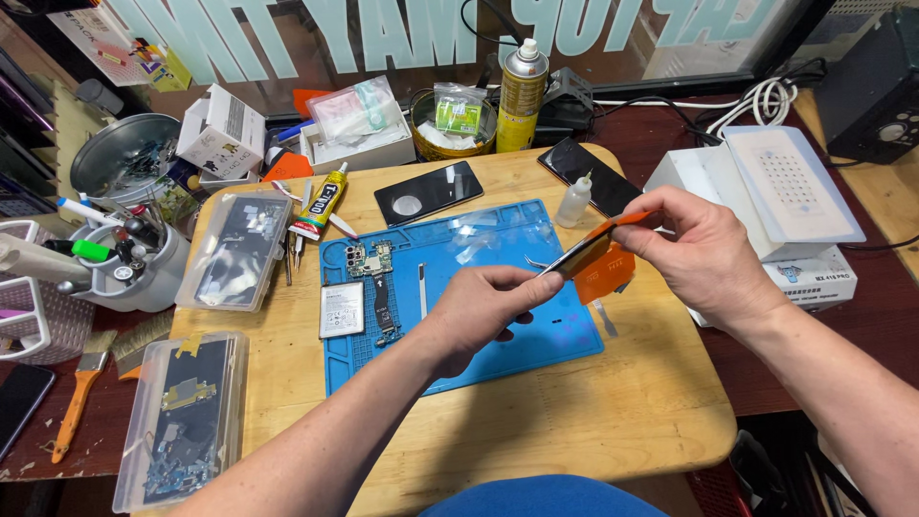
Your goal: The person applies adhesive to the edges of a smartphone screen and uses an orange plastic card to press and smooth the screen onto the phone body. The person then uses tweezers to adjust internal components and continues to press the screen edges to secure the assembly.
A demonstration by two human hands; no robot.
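At the far left edge of the desk [287, 383], an orange-handled brush [78, 388] lies beside a clear plastic case [182, 421] holding phone parts. Above it sits a second clear case [237, 251], with a grey cup of pens and tools [129, 258] to its left. A tube of glue [321, 203] lies tilted just right of that second case. A blue work mat [479, 263] covers the middle of the wooden desk; on its left part rest a small circuit board [369, 258] and a flat silver battery [342, 309]. A dark phone [428, 191] lies just above the mat, and a yellow spray can [523, 96] stands further back.

My left hand [483, 311] hovers over the mat, fingers curled closed around the lower end of a thin phone-shaped panel [574, 257], seen edge-on. My right hand [694, 254] pinches an orange plastic card [622, 222] between thumb and fingers, its tip touching the panel's upper end. A small white dropper bottle [574, 201] stands behind the panel. At the right stands a white box-shaped machine [766, 191].
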